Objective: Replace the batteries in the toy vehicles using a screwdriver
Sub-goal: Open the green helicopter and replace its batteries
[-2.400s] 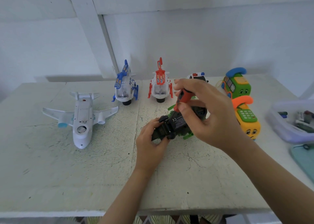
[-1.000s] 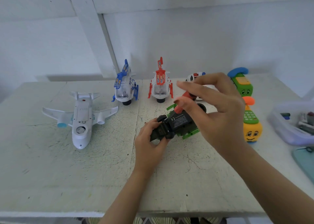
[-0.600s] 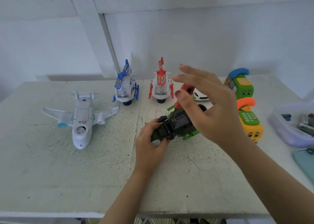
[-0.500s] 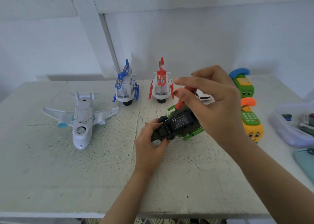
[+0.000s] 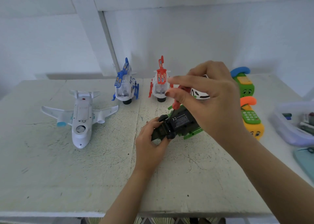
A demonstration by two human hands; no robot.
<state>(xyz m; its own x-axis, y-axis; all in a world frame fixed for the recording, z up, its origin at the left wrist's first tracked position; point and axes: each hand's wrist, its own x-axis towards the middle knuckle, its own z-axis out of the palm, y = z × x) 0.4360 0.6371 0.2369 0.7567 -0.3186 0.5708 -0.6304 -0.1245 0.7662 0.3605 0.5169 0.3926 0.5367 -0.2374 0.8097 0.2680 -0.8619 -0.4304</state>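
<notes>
Near the middle of the surface (image 5: 51, 172) lies the dark green toy vehicle (image 5: 180, 123), turned underside up so that its black labelled panel faces the camera. The left hand (image 5: 151, 143) comes in from 6 o'clock, and its grip is wrapped round the toy's near end, thumb and fingers curled against the wheels there. The right hand (image 5: 210, 101), reaching from 4 o'clock, hangs over the toy — its grip pinches the red handle of the screwdriver (image 5: 176, 104) between thumb and fingertips, the tool tilted with its lower end at the panel's far edge. Reckoned from the toy, a white airplane (image 5: 81, 120) sits at 9 o'clock, a blue helicopter (image 5: 125, 87) at 11, a red helicopter (image 5: 159, 86) at 12, a white car (image 5: 199, 94) at 1 — partly hidden behind the right hand. A green phone toy (image 5: 244, 86) is at 2, a yellow phone toy (image 5: 253, 123) at 3, and a clear plastic box (image 5: 288, 132) farther out at 3.
</notes>
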